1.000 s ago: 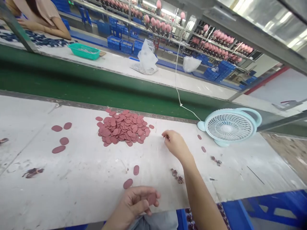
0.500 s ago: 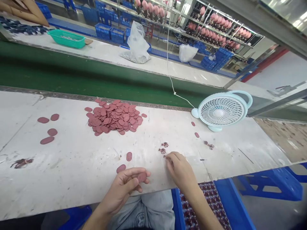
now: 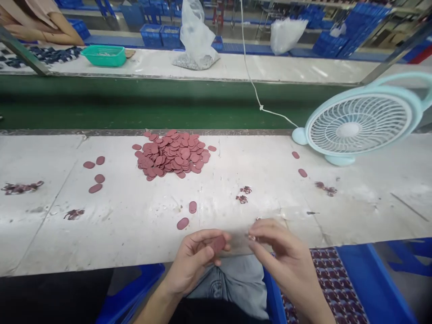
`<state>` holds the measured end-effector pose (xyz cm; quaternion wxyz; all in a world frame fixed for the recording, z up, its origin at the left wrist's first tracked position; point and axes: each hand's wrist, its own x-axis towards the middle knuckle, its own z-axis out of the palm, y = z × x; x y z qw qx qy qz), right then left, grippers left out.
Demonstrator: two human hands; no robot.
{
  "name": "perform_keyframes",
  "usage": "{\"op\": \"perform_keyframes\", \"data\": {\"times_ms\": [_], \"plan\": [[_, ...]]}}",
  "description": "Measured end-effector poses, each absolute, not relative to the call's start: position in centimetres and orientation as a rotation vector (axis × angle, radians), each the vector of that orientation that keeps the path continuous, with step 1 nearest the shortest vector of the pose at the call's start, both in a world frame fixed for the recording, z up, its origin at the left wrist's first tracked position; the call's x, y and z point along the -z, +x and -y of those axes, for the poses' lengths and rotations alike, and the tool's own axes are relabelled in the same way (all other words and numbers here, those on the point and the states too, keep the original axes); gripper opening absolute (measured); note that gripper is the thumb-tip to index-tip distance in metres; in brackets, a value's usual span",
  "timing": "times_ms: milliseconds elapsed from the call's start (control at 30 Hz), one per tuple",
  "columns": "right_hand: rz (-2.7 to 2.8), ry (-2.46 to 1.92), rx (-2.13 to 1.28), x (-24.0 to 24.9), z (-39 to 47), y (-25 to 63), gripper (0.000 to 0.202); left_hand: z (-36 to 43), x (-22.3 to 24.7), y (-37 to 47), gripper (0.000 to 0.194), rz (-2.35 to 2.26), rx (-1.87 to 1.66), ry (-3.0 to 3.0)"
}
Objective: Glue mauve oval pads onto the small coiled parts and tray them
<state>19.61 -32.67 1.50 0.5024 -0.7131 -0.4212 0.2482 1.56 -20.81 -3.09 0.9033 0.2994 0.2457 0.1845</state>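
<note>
My left hand point(image 3: 199, 252) is closed on a dark red oval disc point(image 3: 219, 243), held between thumb and fingers at the table's near edge. To its right, my right hand point(image 3: 281, 252) pinches a small brown-and-white piece point(image 3: 251, 237) at its fingertips; blur hides its exact kind. The two hands are a short way apart. Two loose oval discs, one of them a flat disc point(image 3: 182, 223), lie just beyond my left hand. Past my right hand lie small brown-and-white pieces point(image 3: 242, 199) in little clusters. A large heap of red discs point(image 3: 173, 155) sits farther back.
A light blue fan point(image 3: 361, 123) stands at the right, its white cord point(image 3: 251, 81) running upward. Blue crates with patterned pieces point(image 3: 334, 281) are below right. Across the green divider point(image 3: 151, 103) are a green basket point(image 3: 104, 56), a plastic bag point(image 3: 197, 40) and another person's arm point(image 3: 64, 31).
My right hand has drawn back from the table with a small piece in its fingertips and turned toward my left hand. The left still holds its disc. The camera view has tilted and shifted.
</note>
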Motion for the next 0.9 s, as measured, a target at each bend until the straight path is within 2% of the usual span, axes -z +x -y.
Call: {"op": "perform_keyframes", "data": {"times_ms": [167, 567, 733, 900], "plan": [[0.735, -1.519, -0.883, -1.8, 34.4, 16.6, 0.021, 22.1, 4.0, 2.0, 0.031, -0.428, -0.372, 0.71], [0.493, -1.379, -0.972, -1.0, 35.0, 16.8, 0.014, 23.5, 4.1, 3.0, 0.029, -0.404, -0.364, 0.764], [0.51, -1.45, -0.999, -1.1, 35.0, 17.0, 0.007, 23.4, 3.9, 3.1, 0.023, -0.423, -0.357, 0.753], [0.53, -1.521, -1.038, -1.5, 34.6, 17.4, 0.002, 23.2, 4.0, 3.1, 0.008, -0.442, -0.35, 0.79]]}}
